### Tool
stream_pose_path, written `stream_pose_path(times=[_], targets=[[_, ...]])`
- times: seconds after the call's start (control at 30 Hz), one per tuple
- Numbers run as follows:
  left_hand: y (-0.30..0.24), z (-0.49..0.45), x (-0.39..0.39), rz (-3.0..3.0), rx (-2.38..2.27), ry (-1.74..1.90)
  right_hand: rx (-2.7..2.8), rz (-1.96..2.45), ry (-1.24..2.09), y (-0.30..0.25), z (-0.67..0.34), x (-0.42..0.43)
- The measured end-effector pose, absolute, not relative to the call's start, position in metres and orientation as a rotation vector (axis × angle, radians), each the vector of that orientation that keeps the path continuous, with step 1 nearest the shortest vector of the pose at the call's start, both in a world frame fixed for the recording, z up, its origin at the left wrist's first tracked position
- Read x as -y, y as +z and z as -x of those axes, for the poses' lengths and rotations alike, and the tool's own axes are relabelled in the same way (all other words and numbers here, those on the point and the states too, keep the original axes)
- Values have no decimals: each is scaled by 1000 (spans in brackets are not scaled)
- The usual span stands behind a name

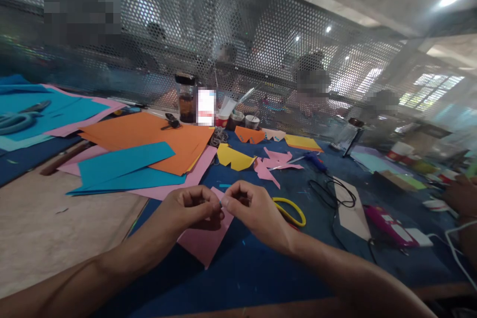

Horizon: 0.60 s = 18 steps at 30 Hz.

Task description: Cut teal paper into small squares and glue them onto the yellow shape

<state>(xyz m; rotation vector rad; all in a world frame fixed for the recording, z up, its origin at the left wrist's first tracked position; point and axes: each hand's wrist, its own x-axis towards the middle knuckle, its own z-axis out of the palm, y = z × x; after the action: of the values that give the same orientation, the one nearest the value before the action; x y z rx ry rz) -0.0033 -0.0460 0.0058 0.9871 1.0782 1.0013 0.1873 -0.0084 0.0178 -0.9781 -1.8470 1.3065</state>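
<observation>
My left hand (pixel 192 208) and my right hand (pixel 253 211) meet fingertip to fingertip above the blue table mat (pixel 238 273). Both are pinched shut on a tiny light-blue paper scrap (pixel 221 202) held between them. Under the hands lies a pink paper piece (pixel 203 243). Yellow-handled scissors (pixel 292 211) rest on the mat just right of my right hand.
Orange (pixel 149 134), teal (pixel 122 164) and pink sheets are stacked at the left. Yellow (pixel 233 157) and pink (pixel 272 164) cut-offs lie ahead, with jars and cups (pixel 186 99) behind. A black cable (pixel 335 194), a pink tool (pixel 387 226) and another person's hand (pixel 462 194) are at the right.
</observation>
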Motion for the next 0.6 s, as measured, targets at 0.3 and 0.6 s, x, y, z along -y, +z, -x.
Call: stream_pose_path(times=[0.3, 0.6], targets=[[7, 6, 43, -856, -939, 998, 1846, 824, 1352, 20, -190, 6], [12, 8, 45, -713, -889, 943, 1819, 801, 1352, 17, -190, 4]])
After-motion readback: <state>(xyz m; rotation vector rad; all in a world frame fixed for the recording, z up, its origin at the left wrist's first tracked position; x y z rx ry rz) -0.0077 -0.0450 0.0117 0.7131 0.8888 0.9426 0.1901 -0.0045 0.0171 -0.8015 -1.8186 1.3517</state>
